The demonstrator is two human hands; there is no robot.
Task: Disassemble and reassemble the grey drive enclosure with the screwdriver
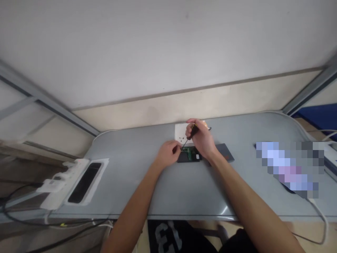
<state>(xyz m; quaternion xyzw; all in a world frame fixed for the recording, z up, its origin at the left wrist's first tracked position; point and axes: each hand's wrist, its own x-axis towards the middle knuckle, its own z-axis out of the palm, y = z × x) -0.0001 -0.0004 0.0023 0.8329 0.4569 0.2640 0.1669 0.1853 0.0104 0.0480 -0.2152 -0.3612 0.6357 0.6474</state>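
Note:
A black device with a green circuit board [189, 153] lies on the grey table [126, 172]. Wrapped around a dark-handled screwdriver [193, 131], my right hand [200, 137] holds it slanted, its tip down at the board's upper left. My left hand [169, 153] is at the board's left edge, fingertips pinched together near the screwdriver tip; what they hold, if anything, is too small to make out. Behind the board, several small dark pieces lie on a white sheet [179, 132]. A dark flat panel [224, 153] sits right of the device, partly behind my right wrist.
A black phone [85, 182] lies on white paper at the left, beside a white power strip [64, 184] with plugs and cables. At the right is a blurred-out device [286, 167] with a white cable. A wall [168, 109] stands behind the table.

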